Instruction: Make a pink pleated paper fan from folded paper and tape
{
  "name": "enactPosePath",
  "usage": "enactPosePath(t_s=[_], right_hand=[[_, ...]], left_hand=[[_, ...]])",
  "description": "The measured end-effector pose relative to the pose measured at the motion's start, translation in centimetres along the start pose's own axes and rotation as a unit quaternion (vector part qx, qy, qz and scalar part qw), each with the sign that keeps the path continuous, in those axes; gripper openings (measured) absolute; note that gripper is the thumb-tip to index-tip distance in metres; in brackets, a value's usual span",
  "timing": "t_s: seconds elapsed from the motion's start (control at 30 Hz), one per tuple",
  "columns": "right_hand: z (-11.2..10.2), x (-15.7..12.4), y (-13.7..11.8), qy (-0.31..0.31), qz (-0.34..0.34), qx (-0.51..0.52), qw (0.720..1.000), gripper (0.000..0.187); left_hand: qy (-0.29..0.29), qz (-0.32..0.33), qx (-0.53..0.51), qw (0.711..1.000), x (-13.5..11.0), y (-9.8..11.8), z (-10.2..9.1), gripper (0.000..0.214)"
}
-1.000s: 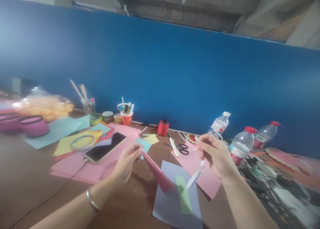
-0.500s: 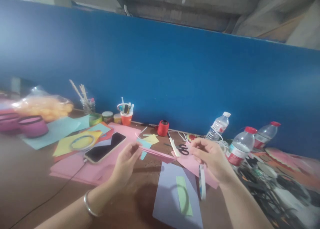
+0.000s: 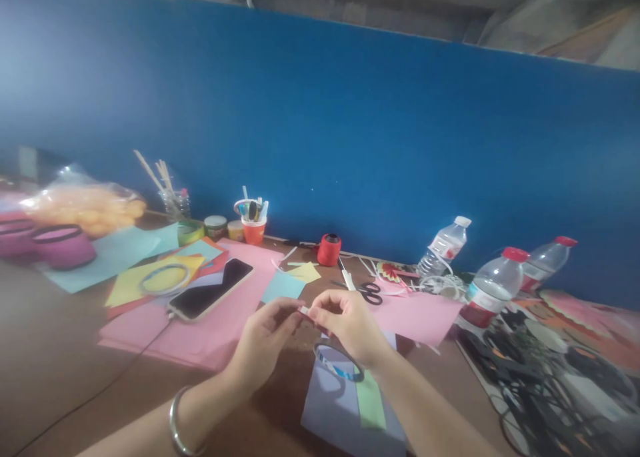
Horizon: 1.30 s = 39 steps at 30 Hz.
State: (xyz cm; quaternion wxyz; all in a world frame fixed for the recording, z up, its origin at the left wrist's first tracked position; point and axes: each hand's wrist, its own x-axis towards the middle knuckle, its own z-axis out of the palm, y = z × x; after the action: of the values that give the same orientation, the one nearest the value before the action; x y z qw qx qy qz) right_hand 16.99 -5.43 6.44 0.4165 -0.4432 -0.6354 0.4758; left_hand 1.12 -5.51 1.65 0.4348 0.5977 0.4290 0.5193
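My two hands meet above the table's middle, fingertips together. My left hand (image 3: 265, 340), a metal bangle on its wrist, pinches the end of a folded pink paper (image 3: 303, 310), which the fingers mostly hide. My right hand (image 3: 345, 325) pinches at that same spot, and a narrow tape roll (image 3: 338, 365) with a blue and white core hangs under its palm. Below the hands lies a lavender sheet (image 3: 323, 410) with a green strip (image 3: 371, 404) on it.
A phone (image 3: 210, 290) lies on pink sheets (image 3: 200, 330) at left, near a tape ring (image 3: 163, 278) on yellow paper. Scissors (image 3: 370, 294), a red thread spool (image 3: 329, 249), an orange cup (image 3: 254, 229) and water bottles (image 3: 493, 287) stand behind. Cables (image 3: 540, 364) crowd the right.
My right hand has swung left with the tape roll to meet my left hand. The pink folded paper, earlier sticking out between the hands, is now mostly covered by them.
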Motion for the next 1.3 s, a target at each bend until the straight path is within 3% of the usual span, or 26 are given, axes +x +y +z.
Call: enactPosePath(t_s=[0.57, 1.03, 1.3], right_hand=[[0.6, -0.23, 0.39, 0.052, 0.003, -0.039, 0.998, 0.018], [0.77, -0.28, 0.51, 0.057, -0.003, -0.047, 0.997, 0.02], [0.91, -0.44, 0.57, 0.061, 0.028, -0.051, 0.996, 0.021]], left_hand=[[-0.002, -0.006, -0.017, 1.0, -0.44, 0.35, 0.13, 0.013], [0.0, 0.003, -0.018, 1.0, -0.4, 0.45, 0.22, 0.012], [0.001, 0.002, -0.015, 1.0, -0.44, 0.57, 0.17, 0.013]])
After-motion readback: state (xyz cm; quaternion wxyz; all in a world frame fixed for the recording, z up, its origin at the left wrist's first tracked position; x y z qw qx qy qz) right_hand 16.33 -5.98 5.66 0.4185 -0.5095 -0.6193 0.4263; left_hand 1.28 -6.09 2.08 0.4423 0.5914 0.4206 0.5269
